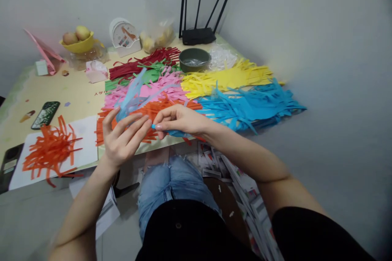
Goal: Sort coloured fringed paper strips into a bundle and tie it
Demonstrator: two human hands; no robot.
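Note:
My right hand (176, 120) pinches a blue tissue-paper tassel by its narrow twisted middle (153, 126), just above the table's front edge. Some of its blue strips (177, 133) trail under my right palm; others, pale and smeared by motion (131, 94), stand up behind my left hand. Beside the twist, my left hand (125, 136) has its fingers stretched out and spread, the fingertips close to the blue tip. Whether they touch it I cannot tell. Beneath both hands lies orange fringed paper (157, 108). Loose orange strips (50, 149) rest on a white sheet (90, 130) to the left.
Pink (165, 81), green (153, 74), dark red (143, 63), yellow (229, 77) and blue (260, 104) fringed paper covers the table. Behind stand a dark bowl (194, 60), a router (199, 36) and a yellow fruit bowl (79, 47). A phone (45, 115) lies left.

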